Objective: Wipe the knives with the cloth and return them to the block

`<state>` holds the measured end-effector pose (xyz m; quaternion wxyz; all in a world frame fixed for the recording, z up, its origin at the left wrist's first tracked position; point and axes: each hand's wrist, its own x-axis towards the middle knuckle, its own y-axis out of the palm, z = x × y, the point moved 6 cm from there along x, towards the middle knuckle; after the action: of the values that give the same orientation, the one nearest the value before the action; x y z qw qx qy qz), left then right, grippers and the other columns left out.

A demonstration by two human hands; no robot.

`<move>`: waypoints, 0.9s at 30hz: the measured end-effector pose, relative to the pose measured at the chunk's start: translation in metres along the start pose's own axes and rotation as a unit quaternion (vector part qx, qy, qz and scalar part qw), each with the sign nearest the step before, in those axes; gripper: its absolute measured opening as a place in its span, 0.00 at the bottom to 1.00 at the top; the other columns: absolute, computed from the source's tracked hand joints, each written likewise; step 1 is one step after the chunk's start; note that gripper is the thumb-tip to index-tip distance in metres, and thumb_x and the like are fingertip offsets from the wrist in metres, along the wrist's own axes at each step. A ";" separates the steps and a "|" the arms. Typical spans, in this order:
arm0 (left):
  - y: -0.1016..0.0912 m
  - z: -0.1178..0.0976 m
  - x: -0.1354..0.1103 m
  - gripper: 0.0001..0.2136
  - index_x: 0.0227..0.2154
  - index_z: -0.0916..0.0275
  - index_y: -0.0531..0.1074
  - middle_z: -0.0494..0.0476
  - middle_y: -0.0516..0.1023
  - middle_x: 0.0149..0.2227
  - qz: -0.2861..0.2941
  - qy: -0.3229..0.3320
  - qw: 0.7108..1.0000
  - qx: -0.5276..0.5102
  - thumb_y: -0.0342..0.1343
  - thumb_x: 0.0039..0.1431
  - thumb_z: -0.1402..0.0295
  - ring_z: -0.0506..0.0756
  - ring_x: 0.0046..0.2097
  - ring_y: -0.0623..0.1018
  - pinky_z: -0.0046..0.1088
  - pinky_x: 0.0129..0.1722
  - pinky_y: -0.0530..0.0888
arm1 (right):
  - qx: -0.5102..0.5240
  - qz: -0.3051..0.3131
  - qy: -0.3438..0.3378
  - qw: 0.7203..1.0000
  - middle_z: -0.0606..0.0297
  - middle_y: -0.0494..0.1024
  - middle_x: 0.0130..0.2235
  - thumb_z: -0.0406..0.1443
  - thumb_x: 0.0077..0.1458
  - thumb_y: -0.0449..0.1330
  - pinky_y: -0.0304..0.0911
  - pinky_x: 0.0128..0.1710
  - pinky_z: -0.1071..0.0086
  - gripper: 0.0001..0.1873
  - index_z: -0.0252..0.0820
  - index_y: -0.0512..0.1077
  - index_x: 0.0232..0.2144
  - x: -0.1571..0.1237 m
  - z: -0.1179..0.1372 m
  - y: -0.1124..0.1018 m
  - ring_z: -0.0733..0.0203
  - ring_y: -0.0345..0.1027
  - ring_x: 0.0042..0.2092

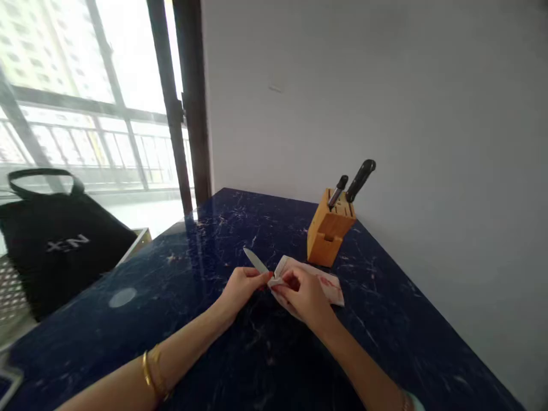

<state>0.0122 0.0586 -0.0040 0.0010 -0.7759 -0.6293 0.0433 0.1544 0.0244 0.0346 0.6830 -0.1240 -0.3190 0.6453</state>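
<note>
Left hand grips short silver knife; right hand, white-red cloth.

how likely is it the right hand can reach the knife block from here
Probably yes: the knife block stands just beyond the right hand, with only the cloth it grips lying between them on the counter. The left hand holds a knife off to the side.

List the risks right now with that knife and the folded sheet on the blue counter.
1. The short silver-bladed knife juts bare from the left hand, and the right hand works right against it. A slip might nick the fingers.
2. The folded white and pink sheet lies loose on the smooth dark blue marbled counter. It may slide under the right hand and jerk both hands.
</note>
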 end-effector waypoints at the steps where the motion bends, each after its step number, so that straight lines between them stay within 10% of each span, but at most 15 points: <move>1: 0.001 -0.001 0.000 0.17 0.13 0.67 0.69 0.48 0.67 0.12 0.007 -0.005 1.000 -0.005 0.60 0.42 0.57 0.44 0.16 0.62 0.20 0.16 0.56 | -0.012 0.009 0.009 1.000 0.72 0.67 0.21 0.36 0.43 0.62 0.54 0.25 0.74 0.08 0.40 0.66 0.21 -0.002 -0.001 -0.003 0.67 0.60 0.25; 27: -0.006 -0.010 0.007 0.14 0.21 0.65 0.76 0.53 0.75 0.18 0.027 -0.006 1.000 -0.011 0.60 0.42 0.57 0.49 0.19 0.70 0.23 0.20 0.62 | -0.015 0.084 -0.009 0.996 0.71 0.70 0.24 0.30 0.44 0.59 0.55 0.24 0.75 0.05 0.40 0.65 0.22 -0.007 -0.004 -0.006 0.68 0.63 0.25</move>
<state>0.0080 0.0672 0.0058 -0.0130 -0.7923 -0.6086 0.0409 0.1618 0.0181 0.0327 0.6211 -0.1545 -0.3234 0.6970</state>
